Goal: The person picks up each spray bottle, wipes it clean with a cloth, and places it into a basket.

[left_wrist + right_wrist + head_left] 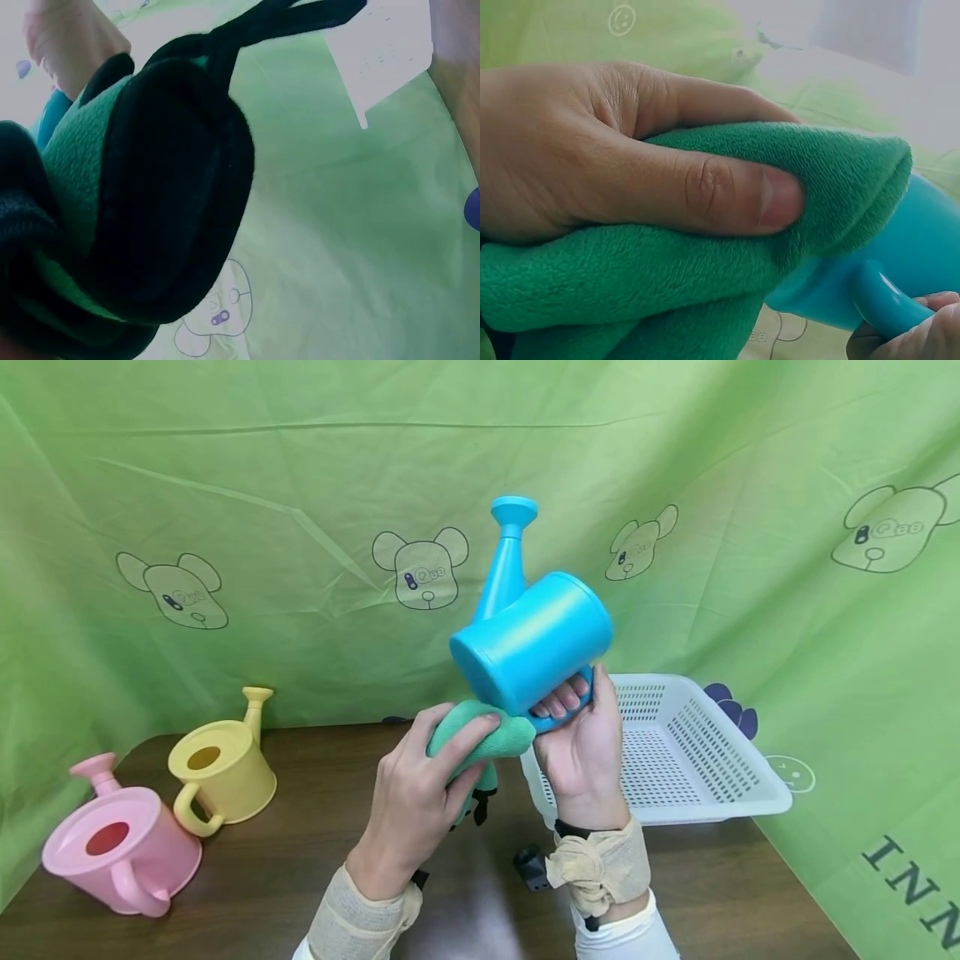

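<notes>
A blue watering can point(536, 639), also in the right wrist view point(930, 240), is held up in the air, tilted, its spout pointing upward. My right hand point(585, 760) grips its handle, fingers curled through the loop. My left hand point(412, 785) pinches a folded green cloth point(487, 739) at the can's lower edge. In the right wrist view, a thumb presses on the cloth point(840, 180), which overlaps the can. Dark edging and a dark strap show on the cloth point(82, 165) in the left wrist view, hiding most of the left hand.
A yellow watering can point(225, 777) and a pink one point(135, 843) stand at the left of the brown table point(300, 877). A white perforated basket point(720, 814) sits at the right, behind my right hand. A small black object point(532, 868) lies between the forearms. Green fabric point(300, 485) hangs behind.
</notes>
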### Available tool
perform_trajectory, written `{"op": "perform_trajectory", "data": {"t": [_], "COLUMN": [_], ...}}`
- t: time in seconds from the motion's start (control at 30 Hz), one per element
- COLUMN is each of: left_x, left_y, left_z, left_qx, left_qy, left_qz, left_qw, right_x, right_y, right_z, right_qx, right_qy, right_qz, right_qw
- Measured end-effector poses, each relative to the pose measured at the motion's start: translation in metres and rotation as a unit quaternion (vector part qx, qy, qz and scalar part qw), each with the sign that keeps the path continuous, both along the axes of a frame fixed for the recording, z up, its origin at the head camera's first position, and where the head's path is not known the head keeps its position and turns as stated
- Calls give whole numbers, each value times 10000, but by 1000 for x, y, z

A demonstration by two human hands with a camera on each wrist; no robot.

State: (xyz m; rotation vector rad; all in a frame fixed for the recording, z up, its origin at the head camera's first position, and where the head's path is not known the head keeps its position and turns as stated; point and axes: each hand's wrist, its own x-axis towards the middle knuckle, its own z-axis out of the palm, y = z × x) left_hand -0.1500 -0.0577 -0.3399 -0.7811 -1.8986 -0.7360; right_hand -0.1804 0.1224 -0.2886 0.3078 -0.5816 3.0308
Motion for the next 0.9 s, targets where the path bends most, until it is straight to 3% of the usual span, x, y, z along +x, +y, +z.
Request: {"op": "perform_trajectory", "data": {"t": [0.27, 0.57, 0.77, 0.9], "left_x": [0, -4, -5, -4], "left_y": [5, 3, 0, -1], "left_z": [-2, 1, 3, 2], "left_qx": [551, 1361, 1693, 1756], "left_qy": [342, 704, 540, 220], "left_qz": [69, 250, 431, 499], "left_qw": [9979, 9879, 9831, 9830], "right_x": [1, 2, 2, 3], "right_y": [2, 4, 5, 7], "right_z": [-3, -3, -4, -3], "right_qx": [-212, -635, -979, -1291], "right_qy": [136, 416, 520, 421], "right_qz": [379, 866, 1096, 1294], "right_qw": [9990, 9934, 9878, 9823]}}
